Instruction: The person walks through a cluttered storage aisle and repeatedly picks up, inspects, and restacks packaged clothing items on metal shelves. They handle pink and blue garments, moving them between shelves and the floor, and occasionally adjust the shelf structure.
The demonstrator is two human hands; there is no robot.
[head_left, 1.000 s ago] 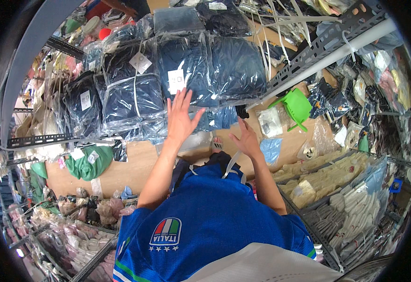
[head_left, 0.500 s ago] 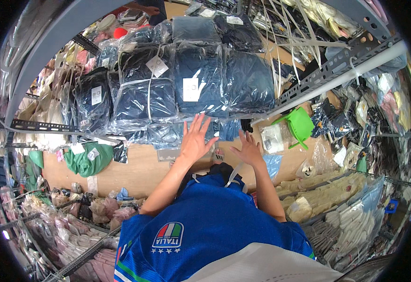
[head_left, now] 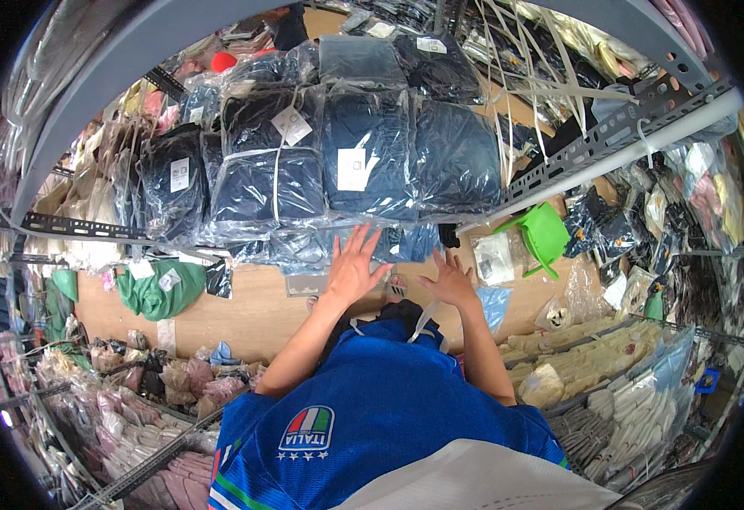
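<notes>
My left hand (head_left: 356, 267) holds nothing; its fingers are spread and point toward the front of a shelf stacked with dark folded jeans in clear bags. Nearest beyond its fingertips lies a bagged pair of jeans (head_left: 380, 183) with a white label. Left of that sits a bundle of bagged dark jeans (head_left: 257, 191), tied crosswise with white strap. My right hand (head_left: 452, 282) is empty too, fingers apart, below another dark bagged stack (head_left: 459, 166). Lighter blue bagged jeans (head_left: 414, 243) show lower down, behind the hands. Whether my left fingertips touch any plastic, I cannot tell.
A slotted metal shelf beam (head_left: 614, 127) slants up at the right, with loose white straps (head_left: 550, 76) hanging beside it. On the floor are a green plastic stool (head_left: 544, 236) and a green bag (head_left: 166, 289). Bagged clothes (head_left: 593, 361) fill racks on both sides.
Both hands have drawn slightly down, away from the stacked jeans, fingers still spread. The view has shifted a little. A person's arm at the top left has gone from sight.
</notes>
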